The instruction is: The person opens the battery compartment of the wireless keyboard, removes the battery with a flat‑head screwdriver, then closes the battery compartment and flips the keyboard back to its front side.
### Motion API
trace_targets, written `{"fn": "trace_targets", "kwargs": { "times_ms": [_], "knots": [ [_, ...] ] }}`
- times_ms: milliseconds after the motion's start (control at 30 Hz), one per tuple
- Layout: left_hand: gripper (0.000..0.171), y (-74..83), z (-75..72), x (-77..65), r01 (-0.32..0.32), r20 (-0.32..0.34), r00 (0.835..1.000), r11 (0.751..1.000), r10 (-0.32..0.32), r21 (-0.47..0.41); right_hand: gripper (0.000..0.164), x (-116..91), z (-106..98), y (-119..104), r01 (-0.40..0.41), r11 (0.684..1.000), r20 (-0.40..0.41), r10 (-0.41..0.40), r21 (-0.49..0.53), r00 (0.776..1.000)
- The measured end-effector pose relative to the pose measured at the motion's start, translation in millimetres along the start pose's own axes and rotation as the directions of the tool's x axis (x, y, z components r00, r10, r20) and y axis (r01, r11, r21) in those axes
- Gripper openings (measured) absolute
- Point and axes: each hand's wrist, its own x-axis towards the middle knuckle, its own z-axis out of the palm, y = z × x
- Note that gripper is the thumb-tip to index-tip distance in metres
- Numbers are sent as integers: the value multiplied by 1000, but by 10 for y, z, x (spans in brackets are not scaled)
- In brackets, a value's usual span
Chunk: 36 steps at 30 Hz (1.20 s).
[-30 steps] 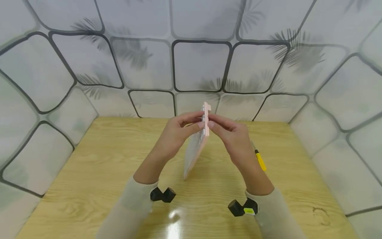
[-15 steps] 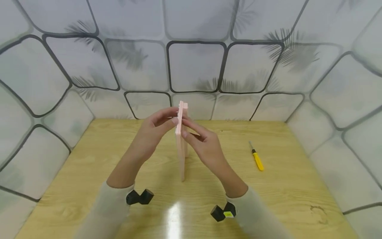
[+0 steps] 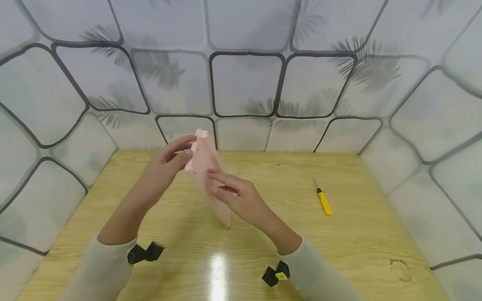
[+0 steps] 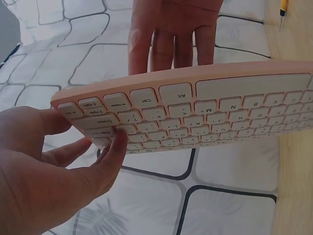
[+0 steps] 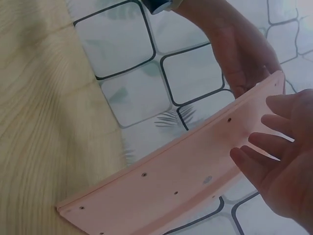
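Keyboard (image 3: 205, 161) now turned, farther left; underside likely easier to inspect. Your left hand (image 3: 162, 169) pinches one end; your right hand (image 3: 244, 200), fingers loosely extended, grips nothing.

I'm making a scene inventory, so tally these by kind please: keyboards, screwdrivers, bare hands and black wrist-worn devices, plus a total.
Keyboard: 1
Screwdriver: 1
Bare hands: 2 (left hand, right hand)
Black wrist-worn devices: 2 (left device, right device)
Total: 6

Pale sleeves (image 3: 101, 265); black wrist cameras (image 3: 153, 251); yellow label (image 3: 281, 276) on the right.
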Motion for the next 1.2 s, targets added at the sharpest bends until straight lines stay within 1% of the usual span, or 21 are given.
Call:
{"fn": "trace_targets", "kwargs": {
  "times_ms": [67, 233, 300, 367, 467, 633, 700, 767, 933, 1067, 1133, 1200],
  "knots": [
    [50, -34, -59, -61, 21, -20, 1000, 1000, -21, 21, 40, -14, 12, 23, -21, 1000, 28, 21, 5, 999],
    [53, -122, -234, -171, 64, -44, 997, 996, -61, 67, 42, -45, 31, 133, -128, 991, 92, 124, 32, 988],
    [54, -154, -298, -201, 80, -48, 996, 994, -77, 75, 43, -57, 40, 196, -163, 986, 113, 158, 41, 981],
    [55, -188, -350, -231, 93, -58, 994, 992, -88, 83, 44, -63, 54, 267, -181, 983, 128, 174, 43, 976],
    [56, -256, -404, -262, 103, -82, 992, 993, -97, 66, 45, -85, 81, 384, -209, 978, 134, 204, 23, 970],
    [56, -440, -498, -300, 96, -117, 989, 994, -90, 44, 43, -133, 147, 591, -251, 968, 115, 250, -7, 961],
    [56, -514, -543, -316, 96, -123, 988, 994, -89, 53, 42, -151, 176, 672, -258, 966, 100, 258, -13, 961],
    [56, -577, -580, -335, 98, -129, 988, 994, -90, 58, 40, -172, 203, 766, -248, 968, 82, 249, -28, 965],
    [58, -708, -655, -379, 128, -155, 981, 990, -119, 52, 36, -220, 242, 968, -236, 968, 49, 241, -85, 969],
    [60, -836, -706, -420, 144, -164, 977, 989, -137, 36, 37, -254, 241, 1038, -269, 954, 27, 275, -131, 961],
    [60, -909, -724, -447, 144, -169, 976, 989, -140, 13, 36, -270, 235, 1058, -280, 945, 4, 284, -168, 959],
    [61, -985, -736, -472, 137, -168, 975, 989, -144, -53, 34, -287, 225, 1064, -282, 940, -26, 282, -191, 959]
  ]
}}
